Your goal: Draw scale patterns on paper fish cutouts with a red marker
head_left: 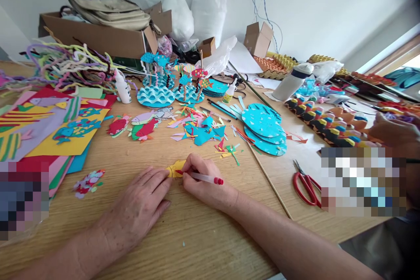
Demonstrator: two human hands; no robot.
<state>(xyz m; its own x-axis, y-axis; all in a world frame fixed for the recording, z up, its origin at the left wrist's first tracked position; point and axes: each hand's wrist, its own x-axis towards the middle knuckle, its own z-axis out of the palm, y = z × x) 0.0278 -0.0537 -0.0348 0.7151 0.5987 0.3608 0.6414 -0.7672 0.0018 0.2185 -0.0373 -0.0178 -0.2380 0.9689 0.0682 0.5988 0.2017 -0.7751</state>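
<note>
My right hand (205,179) pinches a red pen (206,178) with a clear barrel and a red end cap. The pen's tip meets a small yellow paper cutout (175,169) that bears dark lines, perhaps a fish; part of it is hidden by my fingers. My left hand (141,205) lies flat on the wooden table, its fingertips at the cutout's left edge. Beyond both hands are colourful paper scraps (197,129) and several cut-out paper fish (144,126). A little pile of small paper pieces (89,182) lies left of my left hand.
Red-handled scissors (306,186) and a thin wooden stick (265,168) lie to the right. Blue paper discs (262,122) overlap near the middle. Coloured paper sheets (82,140) cover the left. Glue bottles (122,87) stand behind. Another person's hand (393,129) is at far right.
</note>
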